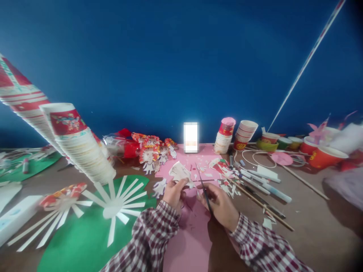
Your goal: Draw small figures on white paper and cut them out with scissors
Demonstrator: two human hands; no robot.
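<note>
My left hand (176, 193) pinches a white paper cutout (179, 172) with drawn lines, over the pink paper (187, 241). Just to its right, my right hand (218, 202) is closed round a dark, slender tool (204, 190), whose thin tip points away from me; whether it is a pair of scissors or a knife I cannot tell. The cutout and the tool are close together. White paper scraps (230, 188) lie beyond my right hand, and a small white figure cutout (159, 187) is left of my left hand.
Tall stacked paper cups (82, 147) lean at the left, beside green paper (85, 241) bearing a cup cut into strips (113, 207). Coloured cutouts (150, 151) stand behind. Markers (255, 181) and a wooden stick (263, 206) lie right, near orange bowls (326, 156).
</note>
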